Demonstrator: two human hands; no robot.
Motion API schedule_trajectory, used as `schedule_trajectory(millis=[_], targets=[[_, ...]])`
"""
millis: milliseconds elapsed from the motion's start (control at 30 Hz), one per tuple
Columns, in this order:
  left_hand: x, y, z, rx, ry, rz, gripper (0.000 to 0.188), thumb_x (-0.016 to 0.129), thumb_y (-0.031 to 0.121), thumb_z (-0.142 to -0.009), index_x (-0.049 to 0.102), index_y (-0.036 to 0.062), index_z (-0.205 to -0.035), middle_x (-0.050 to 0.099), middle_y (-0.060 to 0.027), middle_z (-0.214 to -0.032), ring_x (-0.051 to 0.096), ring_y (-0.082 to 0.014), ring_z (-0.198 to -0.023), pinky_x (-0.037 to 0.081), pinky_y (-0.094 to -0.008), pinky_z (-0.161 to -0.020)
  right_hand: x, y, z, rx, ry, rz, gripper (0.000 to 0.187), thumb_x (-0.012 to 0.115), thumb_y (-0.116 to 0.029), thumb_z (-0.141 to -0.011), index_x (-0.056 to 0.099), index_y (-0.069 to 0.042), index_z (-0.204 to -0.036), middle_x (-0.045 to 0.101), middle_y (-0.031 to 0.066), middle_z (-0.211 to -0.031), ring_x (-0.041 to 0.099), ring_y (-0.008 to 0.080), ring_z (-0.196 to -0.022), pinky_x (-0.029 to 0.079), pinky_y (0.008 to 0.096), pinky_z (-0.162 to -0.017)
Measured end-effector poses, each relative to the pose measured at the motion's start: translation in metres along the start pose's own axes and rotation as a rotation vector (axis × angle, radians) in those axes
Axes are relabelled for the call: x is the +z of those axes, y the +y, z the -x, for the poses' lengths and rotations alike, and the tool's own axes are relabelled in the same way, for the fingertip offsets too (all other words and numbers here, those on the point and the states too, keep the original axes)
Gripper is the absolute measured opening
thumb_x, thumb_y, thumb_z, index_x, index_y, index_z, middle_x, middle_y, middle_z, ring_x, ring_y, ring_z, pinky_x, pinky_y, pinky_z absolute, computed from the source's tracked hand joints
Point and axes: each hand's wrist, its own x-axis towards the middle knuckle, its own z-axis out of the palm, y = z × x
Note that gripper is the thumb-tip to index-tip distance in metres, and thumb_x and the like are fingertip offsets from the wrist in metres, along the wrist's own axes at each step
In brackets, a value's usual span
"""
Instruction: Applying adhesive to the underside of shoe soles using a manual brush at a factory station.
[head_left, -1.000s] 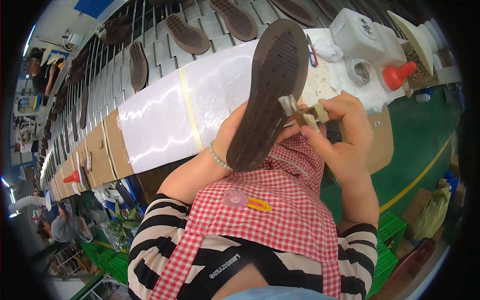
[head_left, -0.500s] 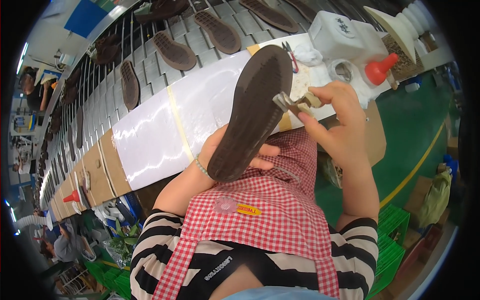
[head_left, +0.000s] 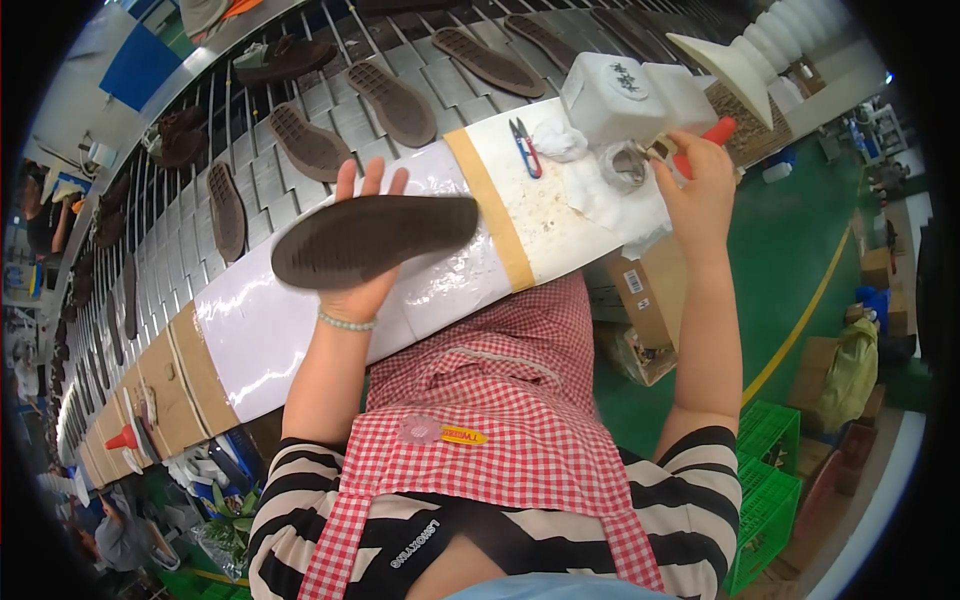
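Observation:
A dark brown shoe sole (head_left: 375, 240) lies level across my left hand (head_left: 362, 292). That palm faces up beneath it, and the fingertips stick out past the sole's far edge. Under them is a glossy white work surface (head_left: 440, 290). My right hand (head_left: 700, 190) is closed on a short brush (head_left: 658, 148), its pale end showing at the fingertips. It hovers beside an open clear jar (head_left: 626, 166) on the right part of the table. My fingers hide most of the brush. Whether its tip touches the jar I cannot tell.
Beyond the table runs a slatted metal conveyor (head_left: 330, 195) carrying several brown soles. Thread snips (head_left: 526, 150) and a crumpled white tissue (head_left: 560, 142) lie left of the jar. A white jug (head_left: 610, 100), a red bottle top (head_left: 718, 130) and a cream funnel-shaped hood (head_left: 725, 75) stand behind.
The sole has moved left, away from the brush, and turned from steep to nearly level. My right hand has carried the brush up and right to the jar.

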Motion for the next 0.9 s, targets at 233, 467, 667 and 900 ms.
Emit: schedule_trajectory(millis=[233, 467, 667, 900], targets=[[-0.022, 0.029, 0.046, -0.219, 0.234, 0.026, 0.072, 0.048, 0.054, -0.099, 0.036, 0.0116, -0.156, 0.031, -0.0192, -0.162, 0.028, -0.0418, -0.150, 0.021, -0.0667, -0.119, 0.039, 0.037, 0.015, -0.132, -0.072, 0.202, 0.040, 0.081, -0.014, -0.073, 0.073, -0.009, -0.111, 0.071, 0.0090, -0.104, 0.060, 0.0308, -0.112, 0.042, 0.0483, -0.098], [-0.015, 0.017, 0.082, -0.445, 0.254, 0.081, 0.085, 0.045, 0.064, -0.095, 0.031, 0.0083, -0.158, 0.025, -0.0213, -0.164, 0.017, -0.0544, -0.149, 0.017, -0.0796, -0.111, 0.047, 0.046, 0.007, -0.210, -0.181, 0.137, 0.035, 0.082, -0.011, -0.069, 0.072, -0.007, -0.103, 0.071, 0.0112, -0.103, 0.061, 0.0343, -0.107, 0.045, 0.0482, -0.096], [-0.001, -0.016, 0.060, -0.424, 0.102, 0.364, 0.085, 0.047, 0.062, -0.097, 0.029, 0.0069, -0.158, 0.026, -0.0205, -0.164, 0.018, -0.0502, -0.150, 0.018, -0.0756, -0.114, -0.002, 0.065, 0.014, 0.289, -0.381, -0.021, 0.035, 0.077, -0.015, -0.082, 0.072, 0.000, -0.113, 0.071, 0.0145, -0.104, 0.067, 0.0257, -0.099, 0.050, 0.0365, -0.090], [0.016, -0.040, 0.034, -0.402, 0.157, 0.402, 0.063, 0.040, 0.048, -0.105, 0.039, 0.0072, -0.153, 0.039, -0.0206, -0.157, 0.027, -0.0445, -0.149, 0.022, -0.0674, -0.119, -0.023, -0.073, 0.031, 0.335, -0.280, -0.843, 0.051, 0.075, 0.002, -0.081, 0.063, -0.004, -0.129, 0.064, 0.0125, -0.129, 0.060, 0.0192, -0.117, 0.043, 0.0336, -0.105]])
